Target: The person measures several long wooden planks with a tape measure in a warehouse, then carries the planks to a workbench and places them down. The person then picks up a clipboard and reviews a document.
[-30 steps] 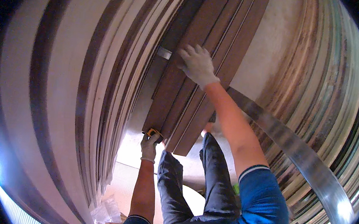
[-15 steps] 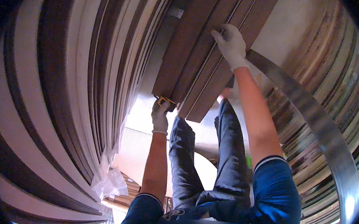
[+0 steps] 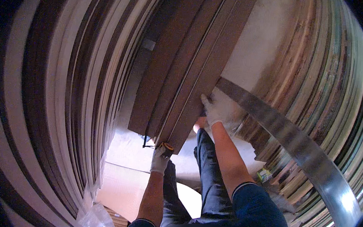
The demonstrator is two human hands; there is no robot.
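Note:
Long dark brown boards (image 3: pixel 168 69) lie side by side in front of me, with narrow dark lines between them. In a pale work glove, my left hand (image 3: pixel 159 162) is closed round a small black and orange tape measure (image 3: pixel 168 148) at the boards' near end. No drawn-out blade can be made out. My right hand (image 3: pixel 211 111), also gloved, is beside the boards' right edge, fingers apart and nothing visible in it. Whether its fingertips touch the edge I cannot tell.
A wide grey metal strip (image 3: pixel 283 121) runs from the boards' right edge toward the lower right. Tall stacks of pale and brown panels (image 3: pixel 60 82) stand left; worn-edged sheets (image 3: pixel 320 81) are stacked right. Clear plastic wrap (image 3: pixel 96 218) hangs at lower left.
My right hand has come off the boards' top and moved nearer, to their right edge. The left hand, with the tape measure, has shifted to the boards' near right corner. The view has shifted.

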